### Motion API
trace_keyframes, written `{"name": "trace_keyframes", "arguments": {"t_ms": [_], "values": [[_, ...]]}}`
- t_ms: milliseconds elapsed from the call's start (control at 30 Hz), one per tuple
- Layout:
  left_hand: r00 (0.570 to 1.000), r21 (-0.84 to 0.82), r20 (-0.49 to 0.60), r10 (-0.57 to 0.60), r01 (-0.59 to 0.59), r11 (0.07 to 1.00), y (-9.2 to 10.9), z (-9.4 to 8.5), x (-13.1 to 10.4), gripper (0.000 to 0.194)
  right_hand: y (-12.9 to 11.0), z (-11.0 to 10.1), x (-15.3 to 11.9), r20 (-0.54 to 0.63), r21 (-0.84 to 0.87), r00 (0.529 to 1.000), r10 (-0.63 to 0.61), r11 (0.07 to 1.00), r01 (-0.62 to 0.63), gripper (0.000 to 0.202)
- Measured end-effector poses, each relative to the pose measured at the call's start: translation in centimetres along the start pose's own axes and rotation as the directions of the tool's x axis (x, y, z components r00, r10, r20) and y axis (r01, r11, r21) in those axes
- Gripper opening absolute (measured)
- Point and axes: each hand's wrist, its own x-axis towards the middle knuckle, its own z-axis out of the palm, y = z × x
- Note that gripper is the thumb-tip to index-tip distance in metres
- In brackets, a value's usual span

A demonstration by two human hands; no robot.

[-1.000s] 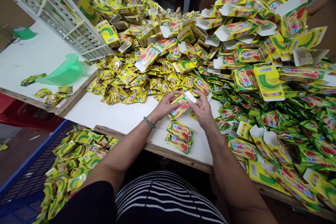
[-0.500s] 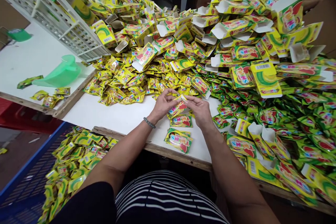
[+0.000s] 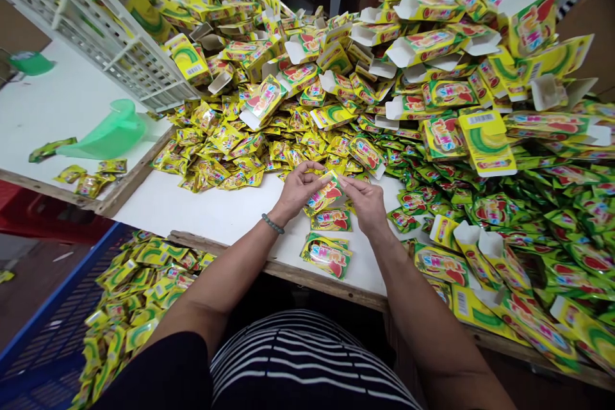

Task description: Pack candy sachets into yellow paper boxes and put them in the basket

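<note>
Both my hands meet over the white table (image 3: 230, 208), on one small yellow box (image 3: 323, 195) with a watermelon print. My left hand (image 3: 296, 192) grips its left side between thumb and fingers. At the box's upper right end, my right hand (image 3: 365, 202) pinches the edge. Just below the held box lies a green and yellow packet (image 3: 331, 220). Nearer the table edge, more packets (image 3: 327, 257) overlap each other. Small yellow sachets (image 3: 230, 154) are heaped behind my left hand, and green sachets (image 3: 494, 208) spread to the right of my right hand.
A big pile of yellow boxes (image 3: 427, 48) covers the back. A white crate (image 3: 125, 45) leans at the left, by a green scoop (image 3: 113, 131). Below the wooden table edge, a blue basket (image 3: 62, 317) holds many filled boxes (image 3: 139, 295).
The white flap at the top of the held box no longer shows, and its printed face is more visible. My right fingers have shifted slightly right along its end.
</note>
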Motion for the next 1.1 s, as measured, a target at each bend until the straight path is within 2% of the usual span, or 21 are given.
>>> {"name": "trace_keyframes", "arguments": {"t_ms": [100, 167, 300, 433, 500, 567, 633, 667, 767, 833, 900, 967, 1033, 1100], "values": [[1.000, -0.009, -0.023, 0.009, -0.009, 1.000, -0.1, -0.1, 0.0, 0.050, -0.4, 0.5, -0.8, -0.042, -0.212, 0.978, -0.203, 0.958, 0.190, 0.029], [1.000, 0.002, 0.001, -0.007, 0.007, 1.000, 0.0, -0.2, 0.1, 0.051, -0.6, 0.6, -1.0, -0.033, -0.281, 0.960, -0.278, 0.924, 0.258, 0.028], [0.996, 0.034, 0.079, -0.031, 0.028, 0.999, 0.4, 0.0, 0.2, 0.053, -0.9, 0.5, -0.9, -0.048, -0.296, 0.959, -0.278, 0.921, 0.253, 0.029], [0.993, 0.077, 0.113, -0.028, 0.020, 0.997, 0.7, 0.3, 0.1, 0.053, -1.2, -0.5, -0.3, -0.009, -0.351, 0.951, -0.310, 0.891, 0.287, 0.031], [0.969, 0.162, 0.231, -0.090, 0.053, 0.985, 0.6, 0.4, 0.0, 0.052, -1.0, -1.8, 0.3, -0.076, -0.411, 0.956, -0.284, 0.882, 0.230, 0.034], [0.900, 0.305, 0.399, -0.172, 0.047, 0.951, 0.1, 0.5, -0.1, 0.045, -0.4, -3.4, 1.1, -0.221, -0.514, 0.946, -0.239, 0.853, 0.095, 0.035], [0.835, 0.433, 0.506, -0.215, -0.031, 0.901, -0.6, 0.5, 0.0, 0.035, 0.6, -4.8, 2.0, -0.322, -0.628, 0.925, -0.202, 0.777, -0.049, 0.034], [0.824, 0.473, 0.525, -0.213, -0.075, 0.878, -0.9, 0.6, 0.1, 0.031, 1.1, -5.4, 2.4, -0.325, -0.684, 0.925, -0.195, 0.724, -0.088, 0.033], [0.834, 0.524, 0.518, -0.190, -0.134, 0.841, -1.9, 0.5, 0.5, 0.027, 2.7, -5.9, 3.4, -0.230, -0.819, 0.956, -0.182, 0.567, -0.089, 0.036], [0.862, 0.569, 0.474, -0.178, -0.146, 0.809, -2.0, 0.5, 0.9, 0.023, 3.3, -5.8, 3.9, -0.192, -0.853, 0.971, -0.143, 0.513, -0.094, 0.046], [0.916, 0.682, 0.373, -0.150, -0.161, 0.714, -1.5, 0.8, 1.3, 0.020, 3.6, -5.8, 4.2, -0.204, -0.857, 0.976, -0.082, 0.497, -0.137, 0.045], [0.960, 0.830, 0.259, -0.104, -0.166, 0.532, -0.5, 1.4, 1.9, 0.020, 3.5, -6.0, 4.4, -0.218, -0.846, 0.975, -0.033, 0.504, -0.172, 0.035], [0.974, 0.928, 0.212, -0.079, -0.175, 0.330, 0.4, 2.5, 2.6, 0.021, 3.1, -6.5, 4.5, -0.226, -0.831, 0.974, -0.031, 0.527, -0.176, 0.026], [0.969, 0.960, 0.232, -0.086, -0.213, 0.183, 0.9, 3.9, 3.3, 0.025, 2.7, -7.0, 4.5, -0.240, -0.813, 0.967, -0.080, 0.561, -0.156, 0.022]]}}
